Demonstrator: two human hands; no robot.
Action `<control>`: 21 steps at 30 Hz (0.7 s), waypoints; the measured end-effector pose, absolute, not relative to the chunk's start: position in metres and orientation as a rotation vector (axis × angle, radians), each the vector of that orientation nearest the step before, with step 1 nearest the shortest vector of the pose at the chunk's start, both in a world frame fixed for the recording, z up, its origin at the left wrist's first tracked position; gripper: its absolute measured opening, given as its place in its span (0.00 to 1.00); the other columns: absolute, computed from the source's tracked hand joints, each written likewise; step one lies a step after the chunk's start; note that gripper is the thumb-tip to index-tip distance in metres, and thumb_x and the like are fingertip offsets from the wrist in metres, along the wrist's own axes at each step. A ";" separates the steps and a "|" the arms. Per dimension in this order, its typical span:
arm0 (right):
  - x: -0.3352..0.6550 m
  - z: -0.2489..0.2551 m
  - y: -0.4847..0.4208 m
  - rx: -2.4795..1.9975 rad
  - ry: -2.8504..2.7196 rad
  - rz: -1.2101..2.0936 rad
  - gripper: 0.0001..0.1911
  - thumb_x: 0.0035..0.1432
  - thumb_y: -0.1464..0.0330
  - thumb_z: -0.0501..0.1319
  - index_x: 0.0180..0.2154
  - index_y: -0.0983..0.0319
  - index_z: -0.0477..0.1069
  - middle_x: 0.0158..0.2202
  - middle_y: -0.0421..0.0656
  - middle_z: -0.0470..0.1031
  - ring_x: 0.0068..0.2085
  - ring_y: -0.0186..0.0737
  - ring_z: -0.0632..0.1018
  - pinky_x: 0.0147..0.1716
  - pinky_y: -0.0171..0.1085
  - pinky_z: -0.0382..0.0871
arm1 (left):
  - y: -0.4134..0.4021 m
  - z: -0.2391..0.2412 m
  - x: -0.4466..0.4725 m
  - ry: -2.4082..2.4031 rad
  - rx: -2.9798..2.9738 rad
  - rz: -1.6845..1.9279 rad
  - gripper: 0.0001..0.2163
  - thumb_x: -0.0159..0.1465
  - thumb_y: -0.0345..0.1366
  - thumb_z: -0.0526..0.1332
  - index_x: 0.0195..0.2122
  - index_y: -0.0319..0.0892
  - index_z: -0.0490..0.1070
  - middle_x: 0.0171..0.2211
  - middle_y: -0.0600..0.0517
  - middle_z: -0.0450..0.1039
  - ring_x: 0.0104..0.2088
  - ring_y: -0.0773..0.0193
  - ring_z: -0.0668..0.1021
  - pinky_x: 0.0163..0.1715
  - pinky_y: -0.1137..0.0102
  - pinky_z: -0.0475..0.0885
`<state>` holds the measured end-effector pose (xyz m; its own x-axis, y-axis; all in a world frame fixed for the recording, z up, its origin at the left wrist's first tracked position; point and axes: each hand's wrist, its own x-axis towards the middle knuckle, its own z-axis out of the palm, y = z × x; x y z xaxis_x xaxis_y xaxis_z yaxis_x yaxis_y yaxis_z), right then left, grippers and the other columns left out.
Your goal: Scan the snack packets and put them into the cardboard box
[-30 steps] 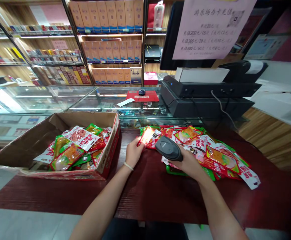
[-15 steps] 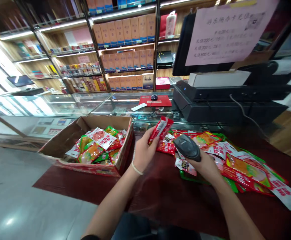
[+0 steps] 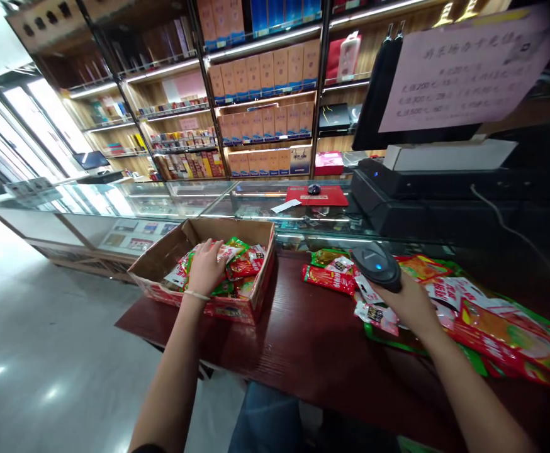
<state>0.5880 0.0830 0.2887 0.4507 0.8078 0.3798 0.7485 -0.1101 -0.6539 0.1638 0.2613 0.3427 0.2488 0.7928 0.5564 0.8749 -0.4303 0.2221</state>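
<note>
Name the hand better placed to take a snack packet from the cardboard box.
Probably the left hand: it is over the snack packets inside the cardboard box, while the right hand grips the barcode scanner, farther from that box.

Single head-worn view: forward and down, tabletop (image 3: 298, 340) near, shelves (image 3: 264, 44) farther back.

Pkts (image 3: 244, 264) part. hidden by L fingers (image 3: 206, 253), poss. touching; sign (image 3: 459, 78) txt blurry.
</note>
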 end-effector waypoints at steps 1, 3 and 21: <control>0.589 0.289 0.085 -1.865 -1.325 0.070 0.22 0.50 0.54 0.63 0.44 0.60 0.74 0.38 0.48 0.80 0.40 0.52 0.79 0.36 0.43 0.70 | 0.263 0.341 0.164 -1.587 -2.413 -0.922 0.19 0.62 0.37 0.58 0.55 0.39 0.70 0.56 0.38 0.69 0.58 0.47 0.69 0.57 0.51 0.64; 0.592 0.292 0.089 -1.874 -1.331 0.011 0.22 0.51 0.54 0.62 0.43 0.60 0.74 0.37 0.48 0.80 0.40 0.52 0.79 0.35 0.42 0.70 | 0.261 0.343 0.172 -1.547 -2.456 -0.966 0.19 0.64 0.38 0.56 0.54 0.39 0.71 0.55 0.39 0.70 0.56 0.49 0.71 0.56 0.53 0.66; 0.644 0.297 0.087 -2.169 -1.415 -0.474 0.18 0.54 0.55 0.59 0.43 0.58 0.71 0.33 0.47 0.79 0.33 0.51 0.78 0.27 0.38 0.59 | 0.220 0.275 0.420 -0.875 -3.505 -1.156 0.27 0.46 0.40 0.73 0.49 0.48 0.74 0.50 0.42 0.71 0.54 0.44 0.70 0.59 0.52 0.59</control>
